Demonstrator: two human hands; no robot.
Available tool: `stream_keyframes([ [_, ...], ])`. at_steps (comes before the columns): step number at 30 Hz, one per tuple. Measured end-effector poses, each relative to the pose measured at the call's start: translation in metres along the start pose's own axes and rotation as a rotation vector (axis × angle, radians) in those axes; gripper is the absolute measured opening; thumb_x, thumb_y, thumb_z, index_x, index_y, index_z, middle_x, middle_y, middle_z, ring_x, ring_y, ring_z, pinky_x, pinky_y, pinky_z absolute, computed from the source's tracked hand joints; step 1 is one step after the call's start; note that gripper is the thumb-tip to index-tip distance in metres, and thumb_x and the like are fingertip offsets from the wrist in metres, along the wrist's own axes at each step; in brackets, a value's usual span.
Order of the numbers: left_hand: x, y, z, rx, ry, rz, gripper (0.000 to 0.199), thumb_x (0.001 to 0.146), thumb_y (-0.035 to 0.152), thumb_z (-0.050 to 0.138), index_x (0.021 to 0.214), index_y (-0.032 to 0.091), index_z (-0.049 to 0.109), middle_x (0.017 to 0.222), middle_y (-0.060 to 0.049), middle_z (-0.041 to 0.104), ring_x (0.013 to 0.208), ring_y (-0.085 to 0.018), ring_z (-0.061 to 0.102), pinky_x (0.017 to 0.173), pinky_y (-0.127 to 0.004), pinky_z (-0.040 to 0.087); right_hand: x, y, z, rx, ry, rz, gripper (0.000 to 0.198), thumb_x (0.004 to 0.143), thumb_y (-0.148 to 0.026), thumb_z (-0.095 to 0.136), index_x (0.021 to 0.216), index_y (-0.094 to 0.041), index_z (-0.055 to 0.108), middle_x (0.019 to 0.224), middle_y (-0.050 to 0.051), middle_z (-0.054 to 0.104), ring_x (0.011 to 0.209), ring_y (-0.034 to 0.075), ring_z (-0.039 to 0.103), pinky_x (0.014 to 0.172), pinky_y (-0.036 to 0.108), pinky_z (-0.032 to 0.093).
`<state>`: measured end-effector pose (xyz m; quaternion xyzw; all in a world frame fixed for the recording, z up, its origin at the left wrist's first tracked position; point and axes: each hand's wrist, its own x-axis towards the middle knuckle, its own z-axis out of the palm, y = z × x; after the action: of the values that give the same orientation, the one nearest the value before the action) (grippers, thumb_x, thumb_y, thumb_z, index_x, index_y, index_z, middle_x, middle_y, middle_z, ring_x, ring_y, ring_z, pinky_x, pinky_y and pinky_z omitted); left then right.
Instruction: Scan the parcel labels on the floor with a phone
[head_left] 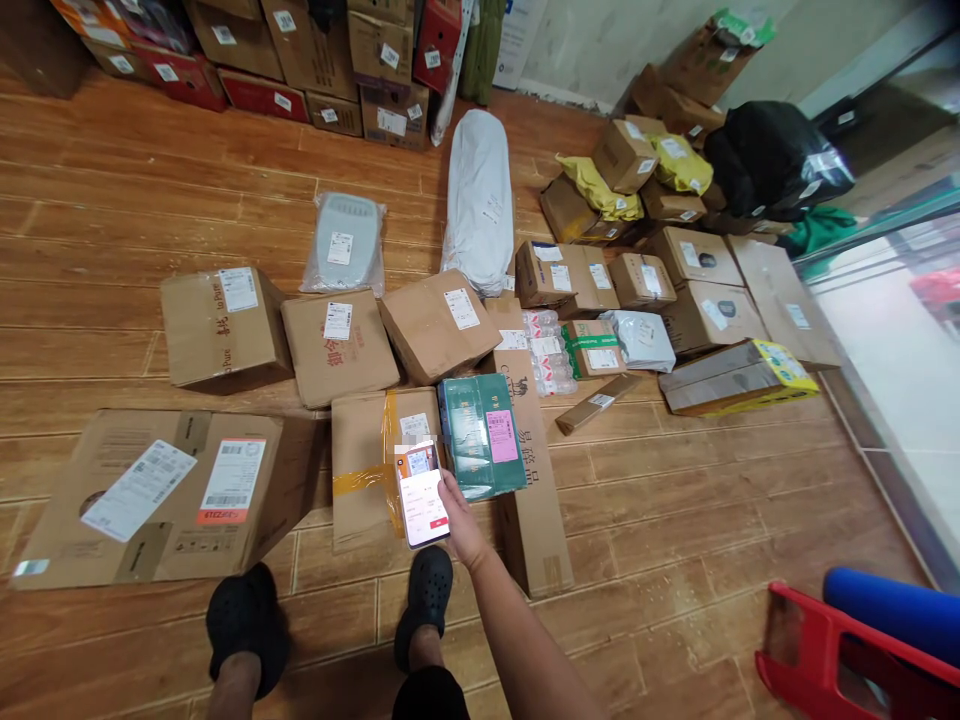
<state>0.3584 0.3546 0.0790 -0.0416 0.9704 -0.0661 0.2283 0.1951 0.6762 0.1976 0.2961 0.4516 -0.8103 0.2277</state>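
Observation:
My right hand (459, 520) holds a smartphone (420, 492) with a lit screen, raised over a taped cardboard box (361, 470) on the wooden floor. Just right of the phone lies a green package (480, 435) with a pink label, resting on a long brown carton (531, 500). My left hand is out of view. My two feet in black clogs (247, 625) stand just behind the boxes.
Many labelled parcels cover the floor: a large flat box (161, 500) at left, three brown boxes (337, 345) in a row, a grey bag (345, 243), a long white bag (478, 200), bottled water (547, 352). Stacked cartons line the back wall. A red stool (840, 655) stands at right.

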Motion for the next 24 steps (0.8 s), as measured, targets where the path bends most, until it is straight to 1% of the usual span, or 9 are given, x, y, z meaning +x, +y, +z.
stream_keyframes([
  [2, -0.003, 0.004, -0.008, 0.011, -0.006, 0.007, 0.009, 0.071, 0.021, 0.043, 0.079, 0.026, 0.041, 0.080, -0.003, 0.056, 0.092, -0.030, 0.058, 0.080, -0.044, 0.044, -0.003, -0.003, 0.001, 0.001, -0.014, 0.003, 0.048, 0.065, -0.056, 0.071, 0.105, -0.032, 0.059, 0.099, -0.005, 0.071, 0.087, 0.017, 0.064, 0.078, 0.031, 0.047],
  [4, -0.006, 0.009, -0.021, 0.048, -0.012, 0.027, 0.008, 0.072, 0.020, 0.042, 0.079, 0.025, 0.042, 0.083, -0.005, 0.057, 0.092, -0.030, 0.059, 0.081, -0.044, 0.044, -0.010, -0.007, 0.003, -0.005, -0.051, 0.007, 0.050, 0.064, -0.052, 0.073, 0.108, -0.031, 0.058, 0.102, -0.004, 0.070, 0.090, 0.019, 0.063, 0.080, 0.032, 0.047],
  [6, -0.008, 0.014, -0.033, 0.092, -0.007, 0.050, 0.009, 0.073, 0.019, 0.041, 0.081, 0.023, 0.043, 0.086, -0.006, 0.058, 0.092, -0.029, 0.059, 0.082, -0.044, 0.043, -0.018, -0.012, 0.006, -0.022, -0.115, 0.014, 0.060, 0.059, -0.040, 0.079, 0.113, -0.031, 0.055, 0.105, -0.003, 0.069, 0.092, 0.021, 0.063, 0.079, 0.033, 0.047],
  [9, -0.008, 0.017, -0.038, 0.147, -0.013, 0.058, 0.010, 0.074, 0.019, 0.040, 0.083, 0.021, 0.045, 0.088, -0.009, 0.060, 0.090, -0.030, 0.060, 0.081, -0.044, 0.043, -0.028, -0.019, 0.010, -0.061, -0.221, 0.024, 0.086, 0.046, -0.016, 0.085, 0.121, -0.032, 0.046, 0.107, -0.002, 0.067, 0.093, 0.021, 0.063, 0.076, 0.031, 0.047],
  [10, -0.006, 0.016, -0.035, 0.160, -0.026, 0.052, 0.011, 0.074, 0.019, 0.040, 0.083, 0.021, 0.046, 0.088, -0.010, 0.060, 0.089, -0.031, 0.060, 0.080, -0.044, 0.044, -0.030, -0.020, 0.012, -0.075, -0.246, 0.021, 0.091, 0.044, -0.010, 0.084, 0.123, -0.032, 0.044, 0.107, -0.003, 0.066, 0.094, 0.021, 0.062, 0.076, 0.029, 0.047],
  [12, -0.002, 0.013, -0.026, 0.169, -0.066, 0.030, 0.011, 0.073, 0.019, 0.040, 0.083, 0.020, 0.046, 0.086, -0.011, 0.061, 0.086, -0.031, 0.060, 0.076, -0.044, 0.044, -0.031, -0.021, 0.014, -0.099, -0.269, 0.010, 0.092, 0.044, -0.006, 0.083, 0.123, -0.031, 0.042, 0.109, -0.003, 0.065, 0.094, 0.019, 0.062, 0.076, 0.028, 0.046],
  [16, 0.005, 0.002, -0.003, 0.126, -0.120, 0.025, 0.010, 0.072, 0.019, 0.041, 0.080, 0.021, 0.046, 0.081, -0.008, 0.061, 0.082, -0.029, 0.062, 0.070, -0.041, 0.044, -0.026, -0.020, 0.017, -0.119, -0.282, -0.006, 0.092, 0.047, -0.010, 0.082, 0.125, -0.032, 0.037, 0.110, -0.003, 0.064, 0.096, 0.019, 0.060, 0.079, 0.029, 0.046],
  [21, 0.007, -0.011, 0.013, -0.017, -0.108, 0.044, 0.006, 0.071, 0.022, 0.044, 0.077, 0.023, 0.046, 0.072, -0.004, 0.060, 0.076, -0.029, 0.062, 0.064, -0.040, 0.043, -0.023, -0.020, 0.019, -0.134, -0.264, -0.014, 0.088, 0.052, -0.015, 0.081, 0.125, -0.032, 0.036, 0.110, -0.002, 0.063, 0.098, 0.019, 0.060, 0.083, 0.031, 0.045],
  [24, 0.005, -0.013, 0.018, -0.109, -0.077, 0.030, 0.007, 0.070, 0.022, 0.046, 0.076, 0.024, 0.045, 0.068, -0.002, 0.057, 0.077, -0.028, 0.061, 0.064, -0.039, 0.042, -0.022, -0.023, 0.021, -0.149, -0.254, -0.017, 0.083, 0.052, -0.014, 0.081, 0.122, -0.031, 0.040, 0.108, -0.002, 0.064, 0.096, 0.020, 0.060, 0.083, 0.031, 0.045],
])
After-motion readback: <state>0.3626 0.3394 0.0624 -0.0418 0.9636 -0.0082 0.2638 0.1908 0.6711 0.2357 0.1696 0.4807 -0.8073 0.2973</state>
